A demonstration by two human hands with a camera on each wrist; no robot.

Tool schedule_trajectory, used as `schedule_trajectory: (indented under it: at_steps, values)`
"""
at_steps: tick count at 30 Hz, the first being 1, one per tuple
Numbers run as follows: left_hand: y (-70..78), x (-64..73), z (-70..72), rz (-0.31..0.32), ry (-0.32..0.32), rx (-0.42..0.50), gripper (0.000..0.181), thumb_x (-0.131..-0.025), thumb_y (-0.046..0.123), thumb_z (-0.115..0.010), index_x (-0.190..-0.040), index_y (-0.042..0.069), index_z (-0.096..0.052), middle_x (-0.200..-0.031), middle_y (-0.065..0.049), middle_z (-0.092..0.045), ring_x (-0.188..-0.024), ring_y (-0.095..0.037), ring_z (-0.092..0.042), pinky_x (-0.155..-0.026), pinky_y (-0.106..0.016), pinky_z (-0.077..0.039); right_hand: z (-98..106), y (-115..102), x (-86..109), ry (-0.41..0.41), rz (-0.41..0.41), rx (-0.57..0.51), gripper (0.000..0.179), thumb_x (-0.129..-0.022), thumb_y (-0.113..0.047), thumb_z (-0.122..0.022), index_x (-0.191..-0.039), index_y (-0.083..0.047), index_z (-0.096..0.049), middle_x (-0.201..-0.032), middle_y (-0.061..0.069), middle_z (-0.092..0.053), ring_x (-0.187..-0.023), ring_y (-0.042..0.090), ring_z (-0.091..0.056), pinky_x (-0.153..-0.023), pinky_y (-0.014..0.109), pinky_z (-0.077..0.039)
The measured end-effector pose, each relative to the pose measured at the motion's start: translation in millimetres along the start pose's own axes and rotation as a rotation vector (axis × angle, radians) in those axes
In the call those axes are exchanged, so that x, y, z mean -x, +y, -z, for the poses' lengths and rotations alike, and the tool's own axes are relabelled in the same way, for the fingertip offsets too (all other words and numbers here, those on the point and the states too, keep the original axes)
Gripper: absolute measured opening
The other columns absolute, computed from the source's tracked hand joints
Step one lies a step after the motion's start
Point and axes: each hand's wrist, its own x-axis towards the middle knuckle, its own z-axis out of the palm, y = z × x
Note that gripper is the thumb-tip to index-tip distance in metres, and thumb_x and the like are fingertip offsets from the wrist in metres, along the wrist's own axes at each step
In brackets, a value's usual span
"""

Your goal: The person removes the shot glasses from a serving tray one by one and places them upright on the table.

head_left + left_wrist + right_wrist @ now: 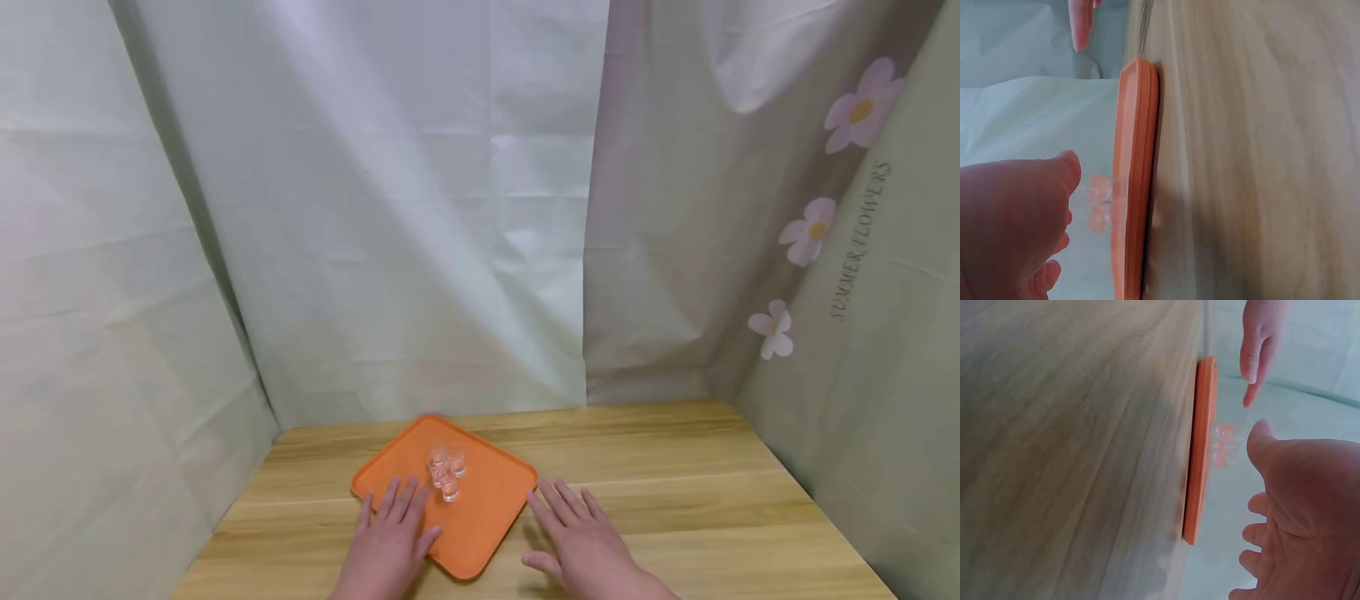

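A pale, creased cloth [420, 250] is being hung round three sides of a wood-grained table [675, 492], the cloth's full spread being taken in by the head view alone. On the table, an orange tray [480, 521] is being set cornerwise, its whole outline being shown from the head; its thick raised edge is being seen side-on from the wrists.

The left hand [390, 542] is being held over the tray's near left edge and the right hand [588, 546] just beside its right corner. Fingers of both are being kept spread and nearly straight, with nothing being gripped. Contact with the tray is being suggested from the head, but in both wrist views a gap is being revealed.

On the cloth's right side, white flowers [858, 112] and dark lettering [861, 242] are being displayed, in the head view only. Smallest, a cluster of clear cups [449, 489] is being borne by the tray, left of its middle; their shapes are being blurred in the wrist views.
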Motion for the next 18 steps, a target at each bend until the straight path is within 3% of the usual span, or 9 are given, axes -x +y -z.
schedule_trajectory:
  at_steps: [10, 18]
  values:
    - [-8.0, -3.0, 5.7, 0.026, 0.013, -0.002, 0.059, -0.111, 0.045, -0.065, -0.154, 0.004, -0.064, -0.163, -0.018, -0.055, -0.156, -0.046, -0.043, -0.123, -0.079, -0.029, 1, -8, 0.3, -0.039, 0.013, 0.022, 0.084, -0.106, -0.063, -0.062, -0.167, -0.007, -0.047, -0.174, 0.017, -0.041, -0.160, 0.045, -0.037, -0.123, 0.073, -0.035]
    - [-18.2, -14.7, 8.0, 0.043, 0.024, 0.009, 0.056, -0.112, 0.042, -0.064, -0.152, 0.003, -0.064, -0.162, -0.023, -0.055, -0.154, -0.050, -0.044, -0.122, -0.083, -0.027, 0, -14, -5.6, -0.106, 0.023, 0.020, 0.084, -0.107, -0.066, -0.057, -0.168, -0.009, -0.046, -0.175, 0.016, -0.039, -0.162, 0.041, -0.034, -0.125, 0.071, -0.035]
